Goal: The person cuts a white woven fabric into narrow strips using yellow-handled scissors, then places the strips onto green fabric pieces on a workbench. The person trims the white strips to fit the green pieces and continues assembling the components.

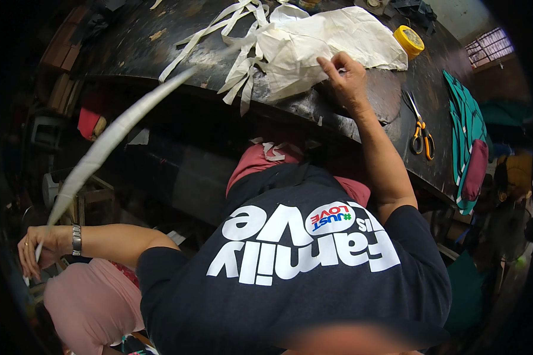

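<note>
Our fingers on the left hand (38,248), at the lower left of the frame, are curled and pinched closed around the near end of a long white fabric strip (109,139), which runs taut and blurred up toward the top centre, where its far end meets the heap on the table. Our right hand (344,76), in the upper middle, lies palm down with fingers bent and spread on the cream cloth pile (314,44); it presses the cloth rather than gripping it, as far as we can tell.

The pile rests on a dark worn table (160,41) across the top of the frame. Beside it, to the left, lies a tangle of loose white strips (234,35), several hanging over the table edge. A yellow round tape roll (409,40) sits just right of the pile, orange-handled scissors (421,133) lie farther right near the table edge, and green cloth (465,118) drapes at the far right.

We judge the work partly done: a number of strips are already separate from the cloth, one more is drawn out at full stretch, and a large share of the cream cloth is uncut. Whether the strip in our left hand has come fully free of the pile we cannot tell, since the motion blurs its far end.
</note>
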Action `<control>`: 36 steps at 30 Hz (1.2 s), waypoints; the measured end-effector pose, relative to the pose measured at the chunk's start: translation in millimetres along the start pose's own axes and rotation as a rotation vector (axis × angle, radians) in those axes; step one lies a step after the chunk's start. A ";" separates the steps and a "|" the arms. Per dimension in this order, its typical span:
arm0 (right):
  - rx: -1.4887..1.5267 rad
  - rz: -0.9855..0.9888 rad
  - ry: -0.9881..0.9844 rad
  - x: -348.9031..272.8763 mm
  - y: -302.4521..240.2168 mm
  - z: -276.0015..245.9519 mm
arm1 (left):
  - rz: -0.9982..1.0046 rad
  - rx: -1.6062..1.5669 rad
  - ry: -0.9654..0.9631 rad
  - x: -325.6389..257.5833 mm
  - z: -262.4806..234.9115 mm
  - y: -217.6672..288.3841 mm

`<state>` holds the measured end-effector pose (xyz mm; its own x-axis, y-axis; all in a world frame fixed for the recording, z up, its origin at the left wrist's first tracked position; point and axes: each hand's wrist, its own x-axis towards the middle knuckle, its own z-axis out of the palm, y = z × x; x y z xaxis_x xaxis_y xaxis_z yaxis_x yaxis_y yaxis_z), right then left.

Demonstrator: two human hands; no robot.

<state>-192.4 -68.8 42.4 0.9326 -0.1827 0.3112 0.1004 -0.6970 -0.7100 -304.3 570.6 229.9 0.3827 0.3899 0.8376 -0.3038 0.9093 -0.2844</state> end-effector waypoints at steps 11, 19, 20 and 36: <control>-0.250 -0.187 0.053 41.5 29.7 27.0 | -0.139 -0.218 0.016 -16.5 31.1 30.2; -0.220 -0.271 0.231 22.8 32.8 7.5 | -0.920 0.264 0.007 -132.4 -19.9 -185.5; -0.308 -0.246 0.266 13.9 40.5 -1.6 | -1.042 0.285 0.041 -157.3 -34.1 -215.5; -0.643 0.097 0.081 30.5 110.6 -25.0 | -1.933 0.430 -0.049 -337.2 -101.8 -400.1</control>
<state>-161.5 -168.8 -10.8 0.8953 -0.2999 0.3294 -0.2339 -0.9458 -0.2254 -223.0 90.1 13.8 0.3854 -0.9105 -0.1498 0.2571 -0.0500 0.9651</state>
